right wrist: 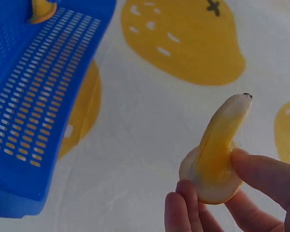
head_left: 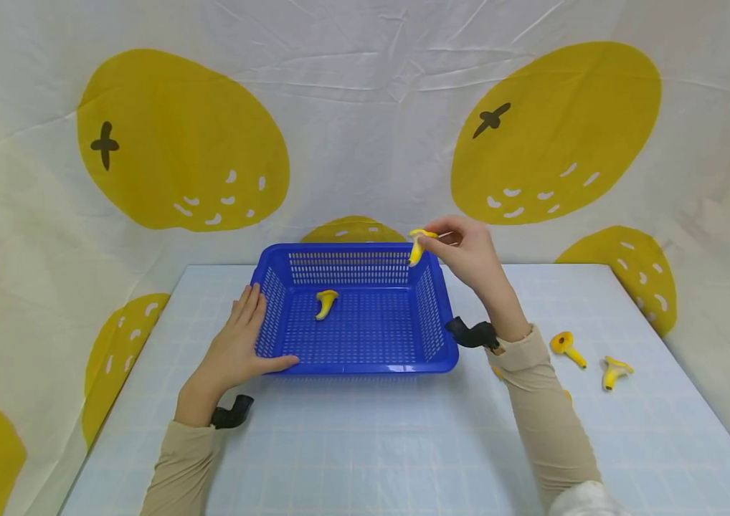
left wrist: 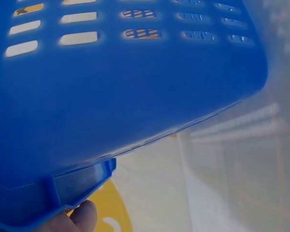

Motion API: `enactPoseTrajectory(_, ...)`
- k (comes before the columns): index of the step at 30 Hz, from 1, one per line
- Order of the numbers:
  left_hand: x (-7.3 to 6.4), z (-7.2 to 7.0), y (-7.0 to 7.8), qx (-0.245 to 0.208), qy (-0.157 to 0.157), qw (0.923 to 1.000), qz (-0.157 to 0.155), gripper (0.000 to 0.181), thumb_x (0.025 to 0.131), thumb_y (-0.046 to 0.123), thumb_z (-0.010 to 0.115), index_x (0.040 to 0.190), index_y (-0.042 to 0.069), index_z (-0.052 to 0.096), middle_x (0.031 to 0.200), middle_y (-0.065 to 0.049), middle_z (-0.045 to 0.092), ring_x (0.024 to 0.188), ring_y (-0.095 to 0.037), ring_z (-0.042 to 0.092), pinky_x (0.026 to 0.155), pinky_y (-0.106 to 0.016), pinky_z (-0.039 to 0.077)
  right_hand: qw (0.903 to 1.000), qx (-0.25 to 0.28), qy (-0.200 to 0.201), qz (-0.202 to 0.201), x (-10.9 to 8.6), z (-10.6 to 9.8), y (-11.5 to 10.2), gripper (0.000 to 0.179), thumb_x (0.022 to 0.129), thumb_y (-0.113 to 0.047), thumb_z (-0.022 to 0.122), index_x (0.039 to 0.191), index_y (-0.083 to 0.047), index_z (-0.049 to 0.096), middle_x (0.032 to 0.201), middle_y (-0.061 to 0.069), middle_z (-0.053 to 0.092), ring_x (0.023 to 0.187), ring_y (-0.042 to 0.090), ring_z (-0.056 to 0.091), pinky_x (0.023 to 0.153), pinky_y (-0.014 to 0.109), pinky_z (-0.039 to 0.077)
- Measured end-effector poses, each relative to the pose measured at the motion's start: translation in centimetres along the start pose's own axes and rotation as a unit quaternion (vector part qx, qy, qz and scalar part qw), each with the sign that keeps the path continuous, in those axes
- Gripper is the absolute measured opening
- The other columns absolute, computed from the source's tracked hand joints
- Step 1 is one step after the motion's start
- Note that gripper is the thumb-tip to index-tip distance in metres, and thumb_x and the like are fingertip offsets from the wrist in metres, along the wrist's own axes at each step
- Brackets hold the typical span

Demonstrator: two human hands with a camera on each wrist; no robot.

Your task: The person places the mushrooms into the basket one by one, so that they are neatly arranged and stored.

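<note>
Near the back right corner of the blue plastic basket (head_left: 352, 369), my right hand (head_left: 468, 251) pinches a yellow mushroom-shaped piece (head_left: 416, 251) between thumb and fingers. It has a curved stem with a dark tip and a flared, pale-edged cap, as the right wrist view shows on the held piece (right wrist: 217, 154). Inside the basket lies a similar yellow piece (head_left: 325, 304), left of centre. My left hand (head_left: 236, 344) rests at the basket's front left corner, with straight fingers along the left rim and thumb on the front rim; only some fingertips (left wrist: 84, 215) show beneath the rim in the left wrist view.
To the right of the basket, two more yellow pieces lie on the pale table, one showing its cap (head_left: 561, 342) and another lying on its side (head_left: 614, 373). Bits of others peek out beside the right sleeve (head_left: 548, 416). A cloth (head_left: 365, 129) with yellow fruit prints hangs behind.
</note>
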State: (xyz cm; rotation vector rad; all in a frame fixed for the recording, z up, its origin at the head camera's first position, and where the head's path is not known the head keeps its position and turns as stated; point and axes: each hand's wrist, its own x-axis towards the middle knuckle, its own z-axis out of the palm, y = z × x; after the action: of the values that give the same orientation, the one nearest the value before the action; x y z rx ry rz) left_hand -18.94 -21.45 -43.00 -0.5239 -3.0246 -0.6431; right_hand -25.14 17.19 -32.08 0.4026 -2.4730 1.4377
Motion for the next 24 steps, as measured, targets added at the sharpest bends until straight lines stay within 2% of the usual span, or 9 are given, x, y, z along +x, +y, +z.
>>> enactPoseTrajectory(8,0.0,0.0,-0.1,0.0,0.0,1.0,-0.003,0.134,0.072,0.072,0.072,0.156,-0.006,0.003,0.165,-0.017,-0.011,0.151,-0.035,-0.01,0.12,-0.055,0.007,0.9993,-0.022,-0.031,-0.001,1.5,2.8,0.1,0.021,0.091,-0.016,0.073,0.104,0.0,0.072,0.1,0.015,0.069,0.081,0.029,0.068,0.07,0.036,0.057)
enactPoseTrajectory(19,0.0,0.2,-0.2,-0.001,0.001,1.0,-0.003,0.133,0.073,0.072,0.071,0.156,-0.005,0.002,0.165,-0.016,-0.011,0.151,-0.033,-0.011,0.12,-0.055,0.007,0.9983,-0.034,-0.046,-0.013,3.1,5.5,0.9,0.018,0.088,-0.012,0.075,0.097,0.004,0.072,0.093,0.018,0.071,0.079,0.031,0.069,0.067,0.032,0.055)
enactPoseTrajectory(24,0.1,0.1,-0.1,-0.004,0.0,1.0,-0.001,0.133,0.073,0.072,0.072,0.156,-0.006,0.003,0.165,-0.016,-0.011,0.151,-0.034,-0.01,0.12,-0.056,0.007,0.9976,-0.04,-0.057,-0.004,3.6,6.7,1.2,0.017,0.088,-0.012,0.075,0.096,0.003,0.073,0.093,0.016,0.071,0.082,0.029,0.069,0.071,0.034,0.056)
